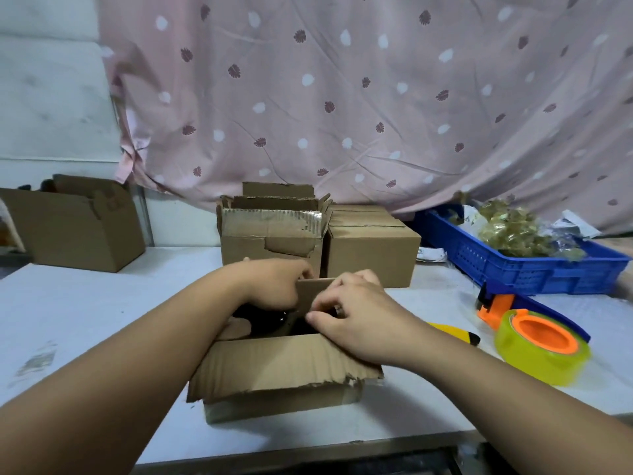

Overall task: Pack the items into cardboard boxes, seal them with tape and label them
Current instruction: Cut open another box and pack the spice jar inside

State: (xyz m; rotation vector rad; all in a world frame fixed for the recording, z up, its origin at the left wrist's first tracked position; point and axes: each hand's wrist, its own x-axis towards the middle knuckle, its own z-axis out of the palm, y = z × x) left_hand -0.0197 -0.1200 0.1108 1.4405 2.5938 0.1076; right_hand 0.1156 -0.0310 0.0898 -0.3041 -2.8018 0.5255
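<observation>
A small cardboard box (284, 382) stands open on the white table in front of me, its near flap folded outward with a torn edge. Something dark (267, 320) lies inside; I cannot tell what it is. My left hand (274, 286) grips the far flap (313, 296) from the left, fingers curled over its top edge. My right hand (349, 313) pinches the same flap from the right, thumb toward me. A yellow tape roll on an orange-and-blue dispenser (537, 344) lies on the table to the right of the box.
Behind the small box stand an open torn carton (274, 234) and a closed carton (373, 248). Another open carton (75, 221) sits far left. A blue crate (534, 269) with bagged items is at the right. A yellow tool (455, 332) lies beside my right wrist.
</observation>
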